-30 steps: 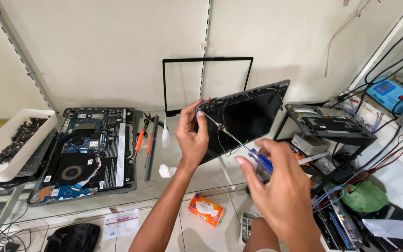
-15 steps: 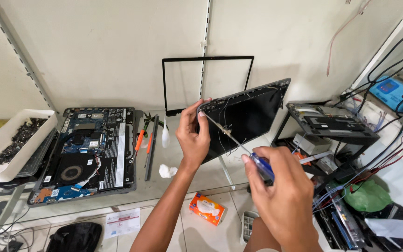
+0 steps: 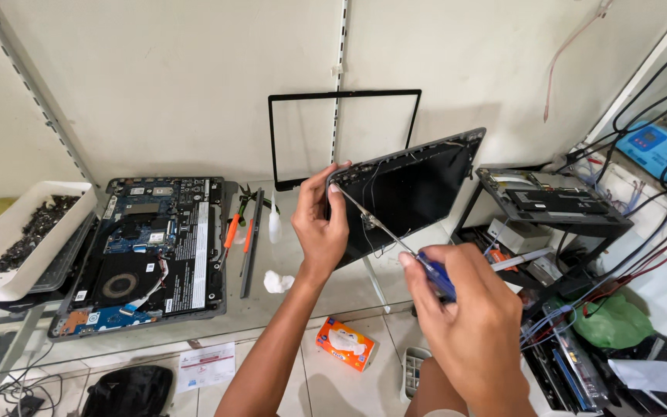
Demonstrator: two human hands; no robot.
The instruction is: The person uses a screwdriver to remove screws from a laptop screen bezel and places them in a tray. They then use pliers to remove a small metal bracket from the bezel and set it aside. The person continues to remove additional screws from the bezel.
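Screwdriver [image 3: 395,241] tip probably sits at the laptop lid [image 3: 414,189] corner; contact is too small to confirm. Left hand [image 3: 319,224] grips the lid's edge, propped upright on the glass table [image 3: 333,289]. Right hand [image 3: 468,316] is closed round the blue handle, unchanged from half a second ago.

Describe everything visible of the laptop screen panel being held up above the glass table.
The screen panel is a dark, flat rectangle in a thin grey frame, its bezel off. It stands tilted above the table, right corner highest. Thin wires run down its left part. The left hand grips its left edge, thumb on the face. The right hand holds a blue-handled screwdriver whose tip meets the panel near the upper left corner.
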